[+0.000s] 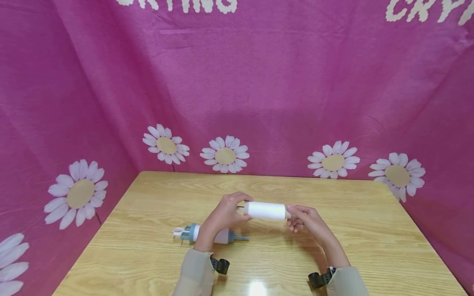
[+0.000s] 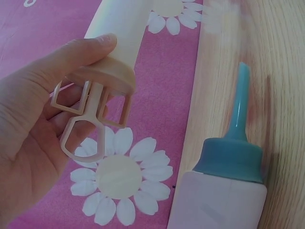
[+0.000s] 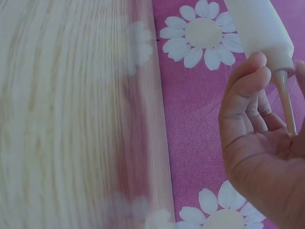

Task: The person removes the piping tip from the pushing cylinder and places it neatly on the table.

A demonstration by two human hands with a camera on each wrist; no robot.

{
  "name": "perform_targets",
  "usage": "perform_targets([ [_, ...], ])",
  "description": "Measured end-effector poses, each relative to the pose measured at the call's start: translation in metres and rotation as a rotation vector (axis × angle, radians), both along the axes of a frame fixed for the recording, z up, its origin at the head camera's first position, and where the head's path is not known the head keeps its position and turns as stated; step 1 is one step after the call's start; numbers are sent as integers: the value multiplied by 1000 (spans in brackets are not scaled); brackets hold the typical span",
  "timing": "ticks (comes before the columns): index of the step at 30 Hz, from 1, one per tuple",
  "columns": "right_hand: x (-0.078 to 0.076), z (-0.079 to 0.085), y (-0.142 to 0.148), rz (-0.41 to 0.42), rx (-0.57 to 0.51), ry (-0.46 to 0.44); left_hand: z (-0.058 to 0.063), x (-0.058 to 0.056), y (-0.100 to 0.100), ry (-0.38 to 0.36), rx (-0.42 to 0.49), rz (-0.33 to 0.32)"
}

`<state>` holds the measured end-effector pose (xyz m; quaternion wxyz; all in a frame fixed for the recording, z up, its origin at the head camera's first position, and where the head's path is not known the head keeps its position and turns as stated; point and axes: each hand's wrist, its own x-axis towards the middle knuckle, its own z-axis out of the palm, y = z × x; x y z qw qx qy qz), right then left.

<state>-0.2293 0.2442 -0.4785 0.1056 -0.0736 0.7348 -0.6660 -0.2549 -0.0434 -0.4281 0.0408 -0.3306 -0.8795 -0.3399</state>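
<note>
A large white plastic syringe (image 1: 266, 210) with beige ends is held level above the table. My left hand (image 1: 227, 211) grips its collar end; in the left wrist view, the thumb lies on the barrel, by square finger loops and a ring-shaped plunger handle (image 2: 86, 138). At the opposite end my right hand (image 1: 308, 221) holds the nozzle end, and the thin nozzle (image 3: 286, 102) runs down toward the palm in the right wrist view. A second syringe (image 1: 222, 236), blue-grey and white, lies on the table under my left forearm, partly hidden by it.
The wooden table (image 1: 370, 230) reaches back to a pink cloth backdrop (image 1: 266, 82) printed with white daisies, which also hangs along both sides. Small black cameras (image 1: 222, 266) are strapped at the wrists.
</note>
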Motion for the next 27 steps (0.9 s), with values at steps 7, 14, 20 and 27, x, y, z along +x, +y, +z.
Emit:
perform_targets([
  [7,5,12,-4,13,44,-13,0,0,-2,12,5,-13],
  [14,7,17,-4,-1,150,106,-2,-1,-3,12,16,-15],
  [20,7,15,-3,-4,210,148,1,-2,-5,35,-11,-19],
  [27,5,7,-7,-32,244,232,1,-3,-8,40,-9,-30],
])
